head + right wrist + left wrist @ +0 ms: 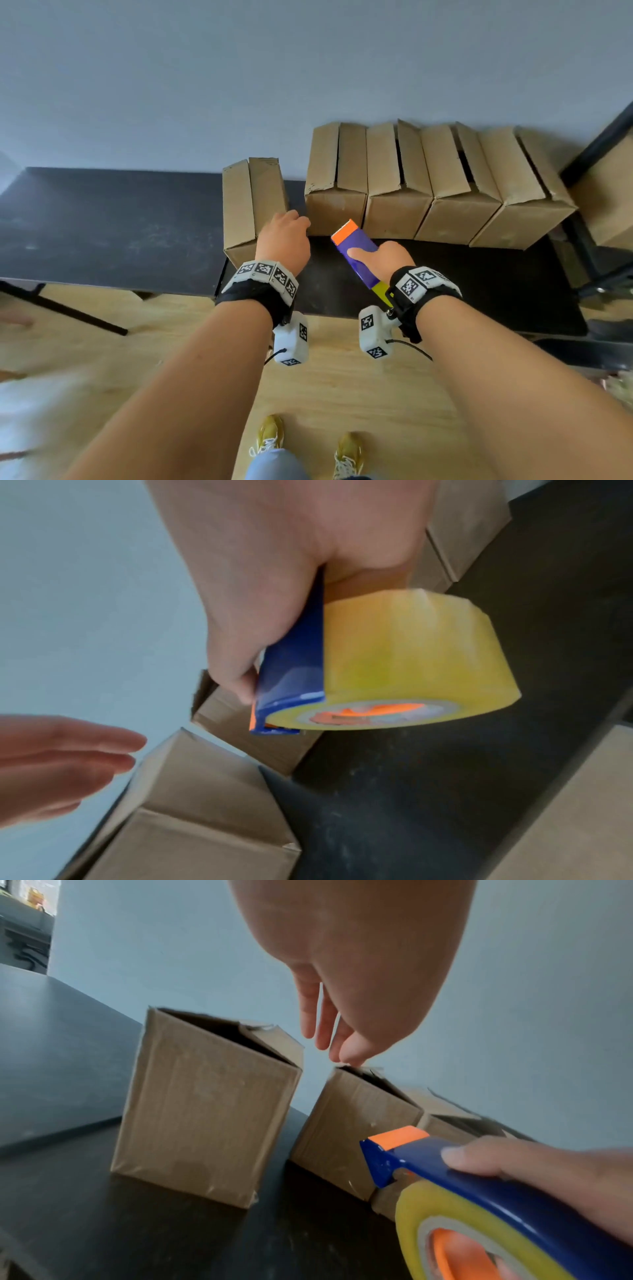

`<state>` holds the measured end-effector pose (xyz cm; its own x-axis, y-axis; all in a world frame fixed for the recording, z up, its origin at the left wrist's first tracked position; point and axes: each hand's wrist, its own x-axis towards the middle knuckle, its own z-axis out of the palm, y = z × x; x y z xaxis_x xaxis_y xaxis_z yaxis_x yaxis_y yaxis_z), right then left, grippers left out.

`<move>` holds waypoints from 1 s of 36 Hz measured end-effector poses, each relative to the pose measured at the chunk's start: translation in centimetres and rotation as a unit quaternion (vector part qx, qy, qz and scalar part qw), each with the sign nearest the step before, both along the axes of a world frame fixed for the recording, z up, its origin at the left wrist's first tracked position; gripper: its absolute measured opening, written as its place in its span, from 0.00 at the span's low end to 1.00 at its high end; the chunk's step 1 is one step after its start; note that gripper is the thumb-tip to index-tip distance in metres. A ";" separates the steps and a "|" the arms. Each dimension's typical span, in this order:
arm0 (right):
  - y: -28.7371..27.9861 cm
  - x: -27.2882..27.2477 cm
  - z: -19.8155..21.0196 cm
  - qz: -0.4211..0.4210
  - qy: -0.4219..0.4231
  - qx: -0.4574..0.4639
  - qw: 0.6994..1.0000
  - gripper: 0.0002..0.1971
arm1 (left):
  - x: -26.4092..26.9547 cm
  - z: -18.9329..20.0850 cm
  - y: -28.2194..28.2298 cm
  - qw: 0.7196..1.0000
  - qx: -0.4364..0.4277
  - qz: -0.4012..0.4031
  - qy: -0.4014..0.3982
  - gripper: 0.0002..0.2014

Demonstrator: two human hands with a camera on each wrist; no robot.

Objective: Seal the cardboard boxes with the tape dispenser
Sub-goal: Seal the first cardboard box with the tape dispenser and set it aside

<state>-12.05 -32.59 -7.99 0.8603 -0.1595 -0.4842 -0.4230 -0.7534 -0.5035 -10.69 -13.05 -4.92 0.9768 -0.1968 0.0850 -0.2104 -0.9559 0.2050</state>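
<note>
One cardboard box [246,205] stands apart on the black table, its top flaps folded down with no tape showing. To its right runs a row of several similar boxes [428,185] against the wall. My left hand [286,233] hovers with relaxed, straight fingers [334,1031] over the gap between the lone box [205,1110] and the row's first box [356,1123], fingertips at that box's top corner. My right hand [380,257] grips a blue tape dispenser [356,248] with an orange tip and a yellow tape roll [411,664], held just before the row.
The black table [102,233] stretches bare to the left. A grey wall rises behind the boxes. A black shelf frame [596,144] and another cardboard box [613,205] stand at the right. Wooden floor and my shoes lie below the table edge.
</note>
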 end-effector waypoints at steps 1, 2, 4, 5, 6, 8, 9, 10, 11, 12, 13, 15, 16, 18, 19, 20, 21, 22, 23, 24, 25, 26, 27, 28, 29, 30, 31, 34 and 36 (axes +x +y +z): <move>0.5 0.0 0.6 -0.003 -0.007 0.007 1.000 0.28 | 0.0 0.3 0.6 1.000 -0.001 0.006 -0.004 0.17; 1.0 0.0 1.2 -0.008 -0.017 0.014 1.000 0.29 | 0.1 0.6 1.3 1.000 0.002 0.014 -0.003 0.17; 2.0 0.0 2.3 -0.018 -0.041 0.028 0.999 0.29 | 0.1 1.0 2.8 0.999 0.014 0.032 0.005 0.18; 2.5 0.1 2.8 -0.024 -0.052 0.033 0.998 0.29 | 0.1 1.1 3.6 0.999 0.022 0.046 0.010 0.18; 3.0 0.2 3.2 -0.029 -0.062 0.039 0.997 0.28 | 0.0 1.2 4.3 0.997 0.031 0.062 0.018 0.18; 3.9 0.5 4.0 -0.032 -0.077 0.049 0.995 0.28 | -0.1 1.3 5.6 0.992 0.048 0.101 0.051 0.17; 4.4 0.7 4.4 -0.030 -0.080 0.051 0.995 0.28 | -0.2 1.3 6.2 0.989 0.056 0.119 0.074 0.17; 4.9 0.9 4.7 -0.028 -0.083 0.054 0.995 0.29 | -0.2 1.2 6.7 0.984 0.061 0.134 0.098 0.18; 5.4 1.0 5.0 -0.027 -0.086 0.057 0.994 0.29 | -0.2 1.1 7.2 0.979 0.063 0.147 0.124 0.19; 5.8 1.2 5.2 -0.028 -0.087 0.061 0.994 0.30 | -0.1 0.9 7.6 0.974 0.062 0.157 0.150 0.20; 6.3 1.3 5.5 -0.028 -0.089 0.066 0.993 0.29 | 0.0 0.8 8.1 0.970 0.057 0.161 0.176 0.21; 7.4 1.5 6.0 -0.028 -0.091 0.073 0.993 0.28 | 0.3 0.4 8.9 0.963 0.046 0.147 0.219 0.24; 7.9 1.6 6.1 -0.029 -0.091 0.078 0.992 0.28 | 0.5 0.2 9.2 0.962 0.041 0.134 0.235 0.25; 9.0 1.7 6.2 -0.034 -0.093 0.085 0.991 0.28 | 0.5 -0.1 9.7 0.962 0.034 0.114 0.245 0.25; 9.4 1.7 6.2 -0.033 -0.094 0.085 0.991 0.28 | 0.5 -0.1 9.8 0.964 0.032 0.108 0.240 0.25; 9.8 1.7 6.2 -0.032 -0.094 0.082 0.992 0.28 | 0.4 -0.2 9.9 0.967 0.032 0.102 0.231 0.24; 10.2 1.7 6.1 -0.030 -0.093 0.078 0.992 0.28 | 0.2 -0.1 9.9 0.970 0.032 0.095 0.221 0.23; 10.5 1.8 6.1 -0.028 -0.093 0.072 0.993 0.28 | -0.1 0.0 9.9 0.973 0.033 0.088 0.210 0.21; 10.7 1.7 6.1 -0.026 -0.094 0.066 0.993 0.28 | -0.3 0.1 9.9 0.976 0.031 0.083 0.199 0.20; 10.9 1.7 6.2 -0.025 -0.097 0.058 0.993 0.28 | -0.5 0.1 9.8 0.977 0.029 0.079 0.194 0.19; 10.9 1.6 6.3 -0.024 -0.101 0.050 0.993 0.28 | -0.7 0.1 9.7 0.978 0.026 0.076 0.191 0.18; 10.9 1.7 6.5 -0.025 -0.103 0.042 0.993 0.28 | -0.9 0.0 9.5 0.979 0.022 0.072 0.191 0.17; 10.7 1.7 6.7 -0.025 -0.105 0.036 0.994 0.28 | -0.9 -0.2 9.3 0.979 0.015 0.068 0.191 0.17; 10.5 1.7 6.8 -0.027 -0.107 0.032 0.993 0.28 | -1.0 -0.3 9.2 0.979 0.009 0.063 0.191 0.17; 10.3 1.7 7.0 -0.028 -0.110 0.029 0.993 0.28 | -1.1 -0.4 8.9 0.980 0.002 0.058 0.192 0.17; 10.1 1.7 7.2 -0.032 -0.113 0.028 0.993 0.28 | -1.2 -0.5 8.6 0.980 -0.003 0.053 0.194 0.17; 9.9 1.7 7.5 -0.033 -0.117 0.026 0.992 0.28 | -1.3 -0.5 8.3 0.979 -0.007 0.048 0.196 0.16; 9.2 1.7 8.3 -0.021 -0.122 0.019 0.992 0.29 | -1.5 -0.5 7.4 0.976 -0.022 0.037 0.212 0.16; 8.8 1.7 8.8 -0.007 -0.124 0.024 0.992 0.29 | -1.5 -0.1 7.0 0.974 -0.027 0.027 0.224 0.18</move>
